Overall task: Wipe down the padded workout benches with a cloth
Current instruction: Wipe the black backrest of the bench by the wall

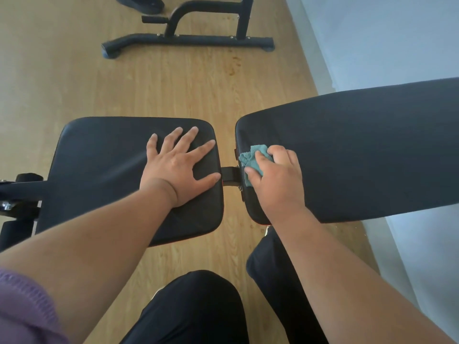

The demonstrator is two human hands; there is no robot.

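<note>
A black padded seat pad lies at the left and a long black back pad stretches to the right, joined by a black metal bracket. My left hand rests flat on the seat pad with its fingers spread. My right hand grips a crumpled teal cloth and presses it on the left end of the back pad, near the gap.
The bench's dark frame and roller stick out at the left. Another black equipment frame stands on the wooden floor farther off. A pale wall runs along the right. My legs in black trousers are below.
</note>
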